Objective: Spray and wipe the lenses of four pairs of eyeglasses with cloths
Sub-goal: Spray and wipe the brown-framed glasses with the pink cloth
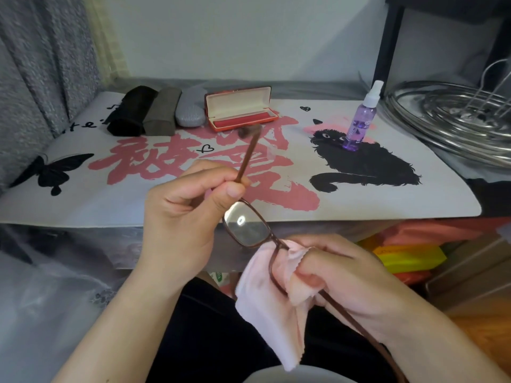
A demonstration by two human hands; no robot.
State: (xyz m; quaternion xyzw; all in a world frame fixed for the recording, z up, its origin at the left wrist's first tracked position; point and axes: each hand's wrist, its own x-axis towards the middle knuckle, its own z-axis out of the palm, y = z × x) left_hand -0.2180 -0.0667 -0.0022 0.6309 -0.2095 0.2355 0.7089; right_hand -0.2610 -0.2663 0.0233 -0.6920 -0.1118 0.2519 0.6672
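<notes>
Brown-framed eyeglasses (249, 228) held in both hands above the lap, in front of the tabletop (387, 200).

The frame is thin, dark brown and rectangular; the one uncovered lens catches a bright glare spot, and one temple arm sticks up and away, its tip blurred. The left hand (188, 214) has its fingers (232, 190) curled shut, thumb and forefinger pinching that temple arm just above the hinge. The right hand (348, 275) is closed around a pink cloth (265, 299) folded over the other lens, which is hidden inside it; the second temple arm runs out beneath this hand. On the tabletop's printed mat, well apart from the hands, stand a purple spray bottle (360, 123), an open red glasses case (240, 109) and three closed cases (157, 111) side by side.
</notes>
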